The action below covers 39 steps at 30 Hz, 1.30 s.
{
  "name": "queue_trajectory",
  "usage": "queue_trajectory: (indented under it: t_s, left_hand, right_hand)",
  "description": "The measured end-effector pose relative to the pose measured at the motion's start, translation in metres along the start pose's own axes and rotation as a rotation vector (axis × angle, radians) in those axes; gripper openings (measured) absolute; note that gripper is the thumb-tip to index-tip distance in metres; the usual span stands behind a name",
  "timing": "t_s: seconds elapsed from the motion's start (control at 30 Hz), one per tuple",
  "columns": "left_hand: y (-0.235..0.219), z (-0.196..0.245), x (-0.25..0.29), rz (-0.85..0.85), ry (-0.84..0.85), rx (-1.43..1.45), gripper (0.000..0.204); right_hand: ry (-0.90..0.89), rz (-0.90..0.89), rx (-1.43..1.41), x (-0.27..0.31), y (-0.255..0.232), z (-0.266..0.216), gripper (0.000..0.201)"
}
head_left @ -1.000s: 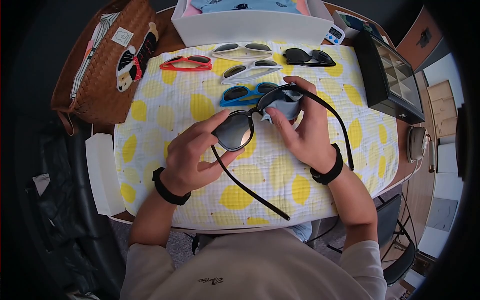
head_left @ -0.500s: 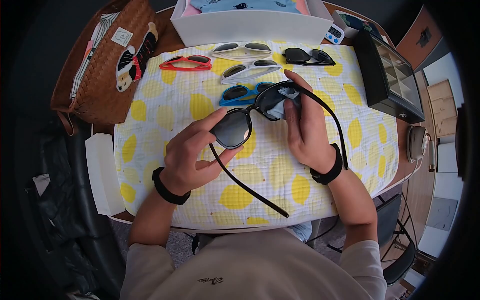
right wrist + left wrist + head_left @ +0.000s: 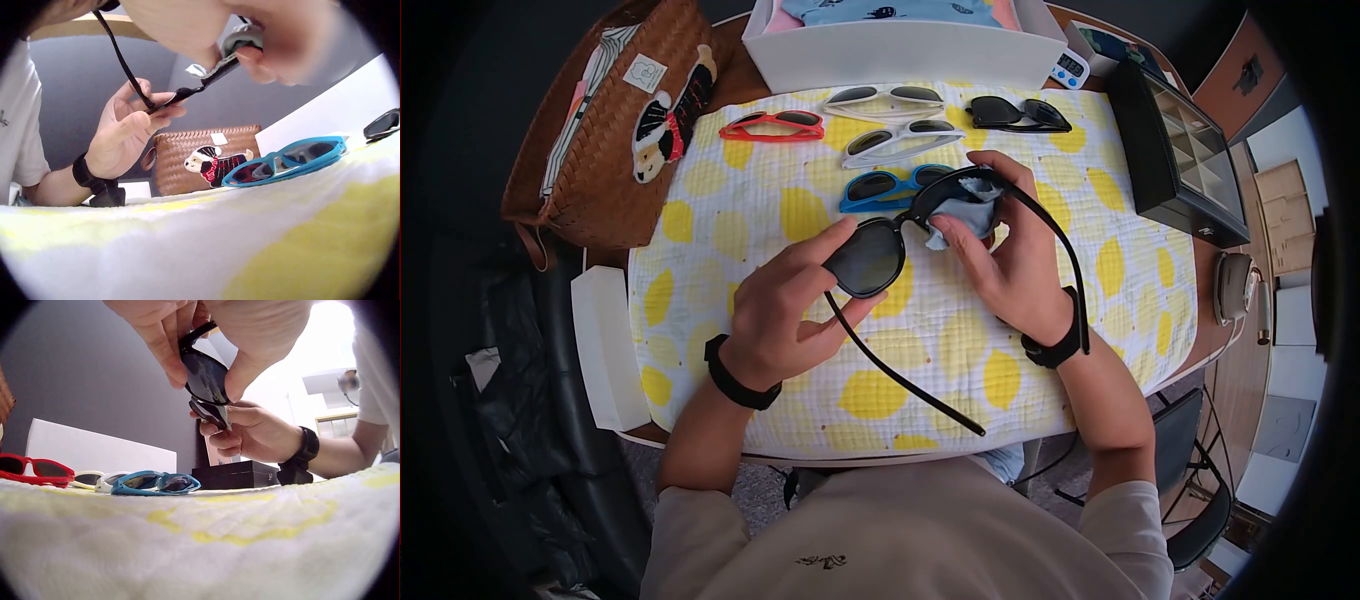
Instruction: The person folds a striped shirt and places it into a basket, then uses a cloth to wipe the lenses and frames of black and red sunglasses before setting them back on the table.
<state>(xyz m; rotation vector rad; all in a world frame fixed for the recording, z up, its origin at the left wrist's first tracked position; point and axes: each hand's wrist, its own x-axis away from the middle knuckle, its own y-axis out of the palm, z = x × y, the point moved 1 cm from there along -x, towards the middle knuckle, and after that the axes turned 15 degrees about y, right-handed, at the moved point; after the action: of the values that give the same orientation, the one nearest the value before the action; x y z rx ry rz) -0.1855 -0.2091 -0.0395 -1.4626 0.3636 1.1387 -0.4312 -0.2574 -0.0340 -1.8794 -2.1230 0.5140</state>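
Note:
Black sunglasses (image 3: 866, 258) are held above the lemon-print cloth, arms unfolded toward the person. The left hand (image 3: 785, 310) pinches the rim of one lens between thumb and fingers, also seen in the left wrist view (image 3: 206, 375). At the other lens, the right hand (image 3: 1020, 255) holds a light grey-blue wiping cloth (image 3: 967, 220), its thumb pressing the cloth to the lens's near face and fingers behind. In the right wrist view the wiping cloth (image 3: 240, 40) is folded about that lens. Blue sunglasses (image 3: 870, 188) lie just beyond the held pair.
Red sunglasses (image 3: 772, 126), two white-framed pairs (image 3: 903, 143) and another black pair (image 3: 1018, 115) lie farther back. A white box (image 3: 900, 57) stands behind, a woven basket (image 3: 600, 150) at left, a black compartment case (image 3: 1180, 150) at right, and a white box (image 3: 608, 345) at the left edge.
The right thumb shifted toward the outer part of the lens, then back toward the bridge with the wiping cloth. The sunglasses tilted slightly; the left hand keeps its grip.

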Motion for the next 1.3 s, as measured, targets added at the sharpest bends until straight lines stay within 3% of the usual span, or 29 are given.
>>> queue_trajectory:
  t_s: [0.13, 0.2, 0.33, 0.5, 0.83, 1.03, 1.13, 1.2, 1.3]
  left_hand:
    - [0.000, 0.001, -0.001, -0.006, 0.013, 0.009, 0.063]
    - [0.000, 0.000, -0.003, -0.019, 0.042, 0.010, 0.065]
    - [0.001, 0.000, -0.002, -0.022, 0.041, 0.019, 0.066]
    - [0.002, 0.000, -0.001, -0.001, 0.021, 0.041, 0.066]
    - [0.002, 0.001, -0.001, 0.036, -0.004, 0.035, 0.065]
    - [0.000, 0.000, 0.000, 0.031, -0.021, 0.021, 0.066]
    - [-0.002, 0.000, -0.001, -0.010, -0.046, 0.017, 0.065]
    - [-0.001, 0.000, -0.001, 0.002, -0.035, 0.015, 0.064]
    - [0.000, 0.000, 0.000, 0.024, -0.018, 0.016, 0.063]
  right_hand:
    - [-0.018, 0.039, 0.002, -0.002, 0.003, 0.005, 0.055]
    - [-0.157, 0.142, -0.020, -0.006, 0.006, 0.008, 0.049]
    - [-0.101, 0.138, -0.013, -0.005, 0.005, 0.009, 0.041]
    - [-0.184, 0.176, 0.055, -0.004, 0.003, 0.003, 0.027]
    - [-0.111, 0.068, 0.027, 0.001, -0.004, -0.002, 0.038]
    - [-0.323, 0.096, 0.061, -0.007, -0.004, 0.009, 0.047]
    - [-0.304, 0.070, 0.055, -0.006, -0.005, 0.006, 0.050]
    - [-0.180, 0.013, 0.000, -0.004, -0.004, 0.005, 0.053]
    - [-0.129, 0.008, -0.036, -0.003, -0.001, 0.005, 0.056]
